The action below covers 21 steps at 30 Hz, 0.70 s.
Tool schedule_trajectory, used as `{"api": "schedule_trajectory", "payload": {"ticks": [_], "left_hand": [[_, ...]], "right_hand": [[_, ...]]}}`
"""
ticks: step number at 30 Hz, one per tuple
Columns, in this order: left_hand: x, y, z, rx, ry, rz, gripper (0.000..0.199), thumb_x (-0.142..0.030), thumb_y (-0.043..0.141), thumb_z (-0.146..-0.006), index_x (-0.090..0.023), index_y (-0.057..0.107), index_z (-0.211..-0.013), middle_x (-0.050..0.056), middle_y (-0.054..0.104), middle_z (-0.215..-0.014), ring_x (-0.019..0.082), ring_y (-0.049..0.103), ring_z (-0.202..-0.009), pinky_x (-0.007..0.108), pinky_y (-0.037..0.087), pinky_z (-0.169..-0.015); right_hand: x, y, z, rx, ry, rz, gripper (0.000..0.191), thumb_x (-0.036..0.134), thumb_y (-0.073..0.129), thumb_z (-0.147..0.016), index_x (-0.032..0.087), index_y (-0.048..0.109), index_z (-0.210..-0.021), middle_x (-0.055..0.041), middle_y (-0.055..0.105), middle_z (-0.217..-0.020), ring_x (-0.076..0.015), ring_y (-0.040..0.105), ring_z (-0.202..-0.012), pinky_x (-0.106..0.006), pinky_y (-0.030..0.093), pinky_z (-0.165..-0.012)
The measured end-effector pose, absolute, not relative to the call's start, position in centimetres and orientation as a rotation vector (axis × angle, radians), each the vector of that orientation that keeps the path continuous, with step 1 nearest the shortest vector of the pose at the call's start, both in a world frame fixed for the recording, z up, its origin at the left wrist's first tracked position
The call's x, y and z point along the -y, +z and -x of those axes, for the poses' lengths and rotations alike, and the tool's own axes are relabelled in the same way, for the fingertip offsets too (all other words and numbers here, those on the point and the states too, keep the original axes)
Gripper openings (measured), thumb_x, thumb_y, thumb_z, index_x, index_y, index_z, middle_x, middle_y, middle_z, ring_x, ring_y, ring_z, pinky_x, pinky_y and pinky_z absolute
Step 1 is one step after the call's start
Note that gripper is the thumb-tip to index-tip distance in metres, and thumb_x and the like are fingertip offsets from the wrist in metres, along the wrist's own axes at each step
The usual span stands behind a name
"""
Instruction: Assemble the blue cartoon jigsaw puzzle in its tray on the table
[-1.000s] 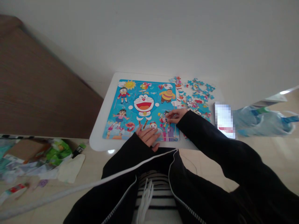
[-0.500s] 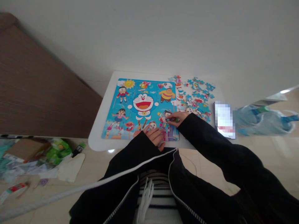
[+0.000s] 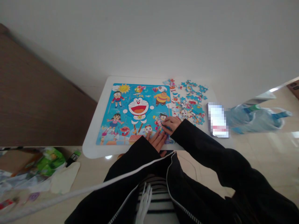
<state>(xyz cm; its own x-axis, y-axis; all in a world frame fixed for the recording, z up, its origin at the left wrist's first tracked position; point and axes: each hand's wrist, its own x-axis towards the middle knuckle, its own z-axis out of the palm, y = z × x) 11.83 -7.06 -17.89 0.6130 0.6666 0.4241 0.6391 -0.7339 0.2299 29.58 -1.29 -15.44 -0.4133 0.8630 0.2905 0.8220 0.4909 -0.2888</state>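
Observation:
A blue cartoon jigsaw puzzle lies on a white table, a large laughing blue-and-white cat at its centre. My left hand rests flat on the puzzle's lower edge, fingers stretched out. Just beyond it, my right hand is closed in a pinch against the lower right of the picture, beside the figure in the corner. A small puzzle piece appears to be in that pinch, mostly covered by the fingers. Loose puzzle pieces are heaped to the right of the picture.
A phone with a lit, blurred screen lies at the table's right end. Large clear water bottles stand beyond it. A brown wooden panel rises on the left, with bags and a cardboard box below. A pale wall borders the table's back.
My right hand has moved in closer to my left, its fingertips now down on the picture. My left fingers have spread a little. The whole view has shifted slightly.

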Motion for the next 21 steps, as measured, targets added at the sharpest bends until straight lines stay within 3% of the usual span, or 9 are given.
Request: {"api": "schedule_trajectory", "payload": {"ticks": [4,9,16,21], "left_hand": [[6.9,-17.0,-11.3,-1.105,0.655,-2.821,0.046,-0.040,0.038,-0.088,-0.013,0.051,-0.124,0.010,0.053,-0.127,0.023,0.043,-0.123,0.042,0.010,-0.111],[6.6,-16.8,-11.0,-1.054,0.614,-2.842,0.045,-0.040,0.038,-0.089,-0.015,0.050,-0.124,0.010,0.051,-0.129,0.024,0.043,-0.123,0.042,0.015,-0.111],[6.8,-15.9,-10.8,-1.042,0.650,-2.809,0.042,-0.043,0.043,-0.087,-0.020,0.053,-0.121,0.007,0.054,-0.126,0.023,0.045,-0.122,0.045,0.006,-0.112],[6.6,-15.5,-9.3,-1.039,0.748,-2.878,0.041,-0.045,0.048,-0.084,-0.023,0.054,-0.118,0.005,0.059,-0.120,0.022,0.051,-0.114,0.047,0.007,-0.112]], "right_hand": [[1.4,-15.2,-29.6,2.341,0.203,1.388,0.026,0.034,0.055,-0.081,0.020,0.067,-0.098,-0.0073,0.065,-0.095,-0.0185,0.061,-0.079,-0.031,0.048,-0.073],[0.1,-13.0,-33.3,2.359,0.159,1.495,0.036,0.033,0.048,-0.085,0.020,0.059,-0.116,-0.0080,0.065,-0.102,-0.0199,0.061,-0.086,-0.034,0.048,-0.080],[-3.6,-12.9,-39.4,2.541,0.152,1.776,0.047,0.018,0.054,-0.068,0.026,0.062,-0.114,-0.0033,0.063,-0.114,-0.0239,0.057,-0.103,-0.041,0.042,-0.094],[-3.5,-12.4,-39.7,2.541,0.122,1.757,0.049,0.023,0.058,-0.065,0.020,0.062,-0.114,-0.0076,0.065,-0.107,-0.0252,0.057,-0.101,-0.038,0.043,-0.091]]}}
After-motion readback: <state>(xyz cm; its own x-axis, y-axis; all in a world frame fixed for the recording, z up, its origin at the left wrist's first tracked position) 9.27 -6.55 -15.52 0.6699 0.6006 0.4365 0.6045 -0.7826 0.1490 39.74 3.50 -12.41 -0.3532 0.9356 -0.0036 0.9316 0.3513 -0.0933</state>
